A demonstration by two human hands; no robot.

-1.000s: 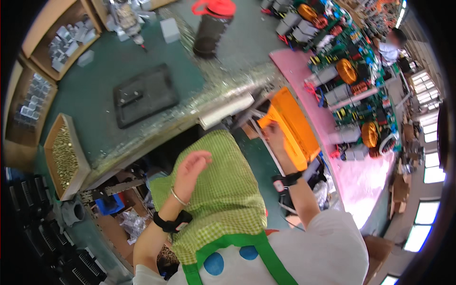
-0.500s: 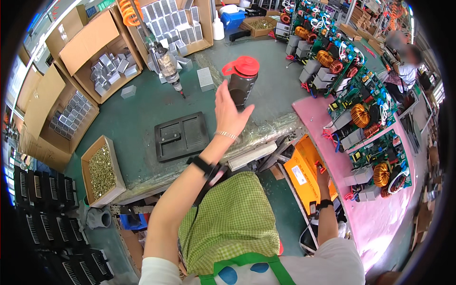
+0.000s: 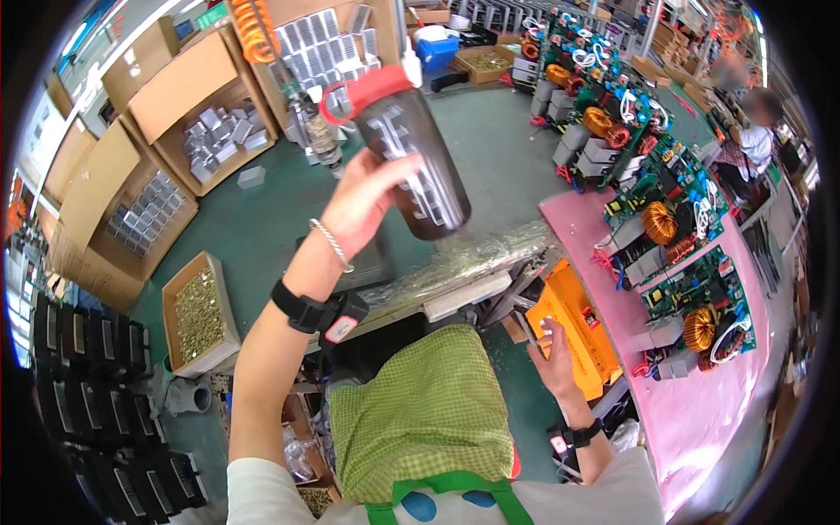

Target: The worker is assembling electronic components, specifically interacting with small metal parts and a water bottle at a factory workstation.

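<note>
Clasping a tilted bottle (image 3: 427, 171), the left hand (image 3: 360, 203) reaches forward; the right hand (image 3: 556, 363) sits lower, grip spread.

Left hand (image 3: 357, 208): its fingers behind the bottle (image 3: 429, 194) were hidden.
Tray (image 3: 374, 257): below the bottle, it was mostly hidden by the left wrist.
Orange box (image 3: 569, 304): right of and below the bottle, it was partly covered by the right hand (image 3: 555, 363).
Red thing (image 3: 591, 317): inside, it was too small to tell.
People (image 3: 754, 144): far right of the bottle, their heads were blurred.
</note>
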